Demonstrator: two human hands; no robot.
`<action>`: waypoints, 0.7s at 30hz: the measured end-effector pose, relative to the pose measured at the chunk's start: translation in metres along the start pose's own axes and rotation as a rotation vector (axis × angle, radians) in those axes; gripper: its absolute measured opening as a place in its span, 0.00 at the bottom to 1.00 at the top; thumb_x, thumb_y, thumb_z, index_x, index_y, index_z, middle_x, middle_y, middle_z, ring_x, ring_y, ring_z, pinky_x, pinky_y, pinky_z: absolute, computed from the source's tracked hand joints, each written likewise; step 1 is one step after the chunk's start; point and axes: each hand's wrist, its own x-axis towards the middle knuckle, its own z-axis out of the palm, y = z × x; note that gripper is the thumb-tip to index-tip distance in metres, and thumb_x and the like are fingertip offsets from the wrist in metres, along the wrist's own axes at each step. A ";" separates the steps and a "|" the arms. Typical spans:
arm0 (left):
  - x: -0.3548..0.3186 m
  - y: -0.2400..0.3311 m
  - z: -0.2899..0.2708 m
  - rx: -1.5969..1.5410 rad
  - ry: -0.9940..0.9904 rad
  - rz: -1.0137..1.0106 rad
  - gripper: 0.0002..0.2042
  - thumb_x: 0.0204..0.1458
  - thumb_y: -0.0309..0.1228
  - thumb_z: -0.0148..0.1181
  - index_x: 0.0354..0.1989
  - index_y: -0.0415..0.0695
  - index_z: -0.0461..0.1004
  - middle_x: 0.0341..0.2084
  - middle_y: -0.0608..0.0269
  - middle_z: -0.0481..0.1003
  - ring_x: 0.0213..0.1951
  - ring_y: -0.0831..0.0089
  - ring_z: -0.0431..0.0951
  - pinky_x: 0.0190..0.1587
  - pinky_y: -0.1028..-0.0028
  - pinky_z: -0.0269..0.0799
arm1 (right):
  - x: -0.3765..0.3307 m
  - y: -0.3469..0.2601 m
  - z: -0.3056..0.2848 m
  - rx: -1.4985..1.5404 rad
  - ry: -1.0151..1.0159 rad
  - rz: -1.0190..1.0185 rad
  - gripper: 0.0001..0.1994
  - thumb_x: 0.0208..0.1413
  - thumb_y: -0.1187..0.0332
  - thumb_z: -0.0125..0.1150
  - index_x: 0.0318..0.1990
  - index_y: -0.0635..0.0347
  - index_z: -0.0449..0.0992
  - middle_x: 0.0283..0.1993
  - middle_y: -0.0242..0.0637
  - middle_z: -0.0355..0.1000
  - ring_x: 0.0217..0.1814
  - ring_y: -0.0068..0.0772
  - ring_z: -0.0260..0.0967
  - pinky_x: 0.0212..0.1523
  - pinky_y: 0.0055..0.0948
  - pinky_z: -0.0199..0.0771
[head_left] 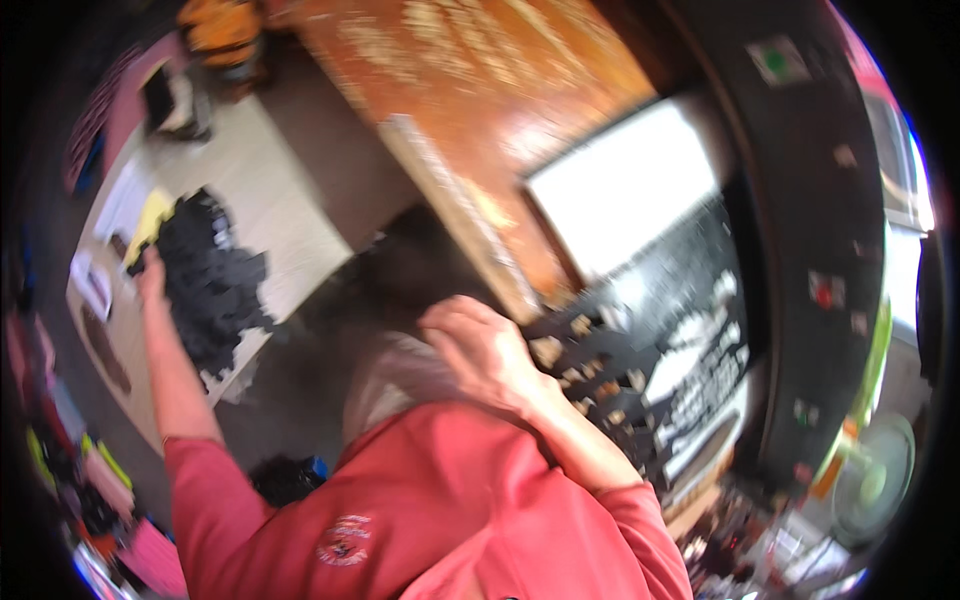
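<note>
On the left, my left arm reaches out over a pale table (290, 215). My left hand (151, 272) is closed at the near-left edge of a heap of black, jagged-edged flat pieces (205, 290), with a dark bit at its fingertips. Something yellow (152, 217) shows beside the heap, just beyond that hand. In front of my chest is my right hand (485, 350), bent at the wrist and smeared by motion; whether its fingers hold anything does not show. A translucent plastic bag-like thing (390, 385) lies next to it, partly behind my red shirt.
A worn orange-brown wooden board (450, 90) spans the far middle, with a bright white panel (630, 185) to its right. Black scraps and pale bits (640, 370) are scattered below it. A dark curved beam (800, 250) and a fan (873, 480) stand at right; an orange bag-like thing (222, 35) is far left.
</note>
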 end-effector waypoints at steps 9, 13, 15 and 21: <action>-0.254 0.119 0.097 -0.248 -0.387 0.576 0.23 0.74 0.40 0.52 0.64 0.32 0.76 0.59 0.47 0.80 0.60 0.60 0.81 0.66 0.62 0.75 | -0.111 0.020 -0.115 -0.358 0.589 0.038 0.07 0.58 0.81 0.67 0.44 0.66 0.82 0.45 0.49 0.81 0.42 0.49 0.82 0.42 0.39 0.85; -0.508 0.132 0.191 -0.152 -1.110 0.684 0.17 0.75 0.36 0.54 0.56 0.35 0.81 0.49 0.53 0.85 0.51 0.67 0.85 0.61 0.66 0.79 | -0.161 0.048 -0.149 -0.503 0.830 0.242 0.08 0.60 0.82 0.67 0.47 0.65 0.82 0.45 0.46 0.80 0.40 0.43 0.80 0.44 0.32 0.81; -0.605 0.129 0.213 -0.099 -1.399 0.588 0.14 0.74 0.30 0.55 0.57 0.34 0.81 0.52 0.53 0.84 0.53 0.69 0.85 0.60 0.67 0.80 | -0.176 0.060 -0.153 -0.430 0.881 0.267 0.11 0.58 0.82 0.69 0.48 0.64 0.82 0.45 0.44 0.79 0.42 0.40 0.79 0.42 0.31 0.80; -0.710 0.114 0.239 0.430 -1.444 0.633 0.21 0.66 0.35 0.67 0.62 0.35 0.78 0.53 0.47 0.83 0.54 0.64 0.84 0.56 0.68 0.78 | -0.188 0.077 -0.150 -0.475 0.865 0.134 0.15 0.53 0.80 0.73 0.48 0.63 0.82 0.47 0.45 0.78 0.45 0.43 0.76 0.45 0.36 0.77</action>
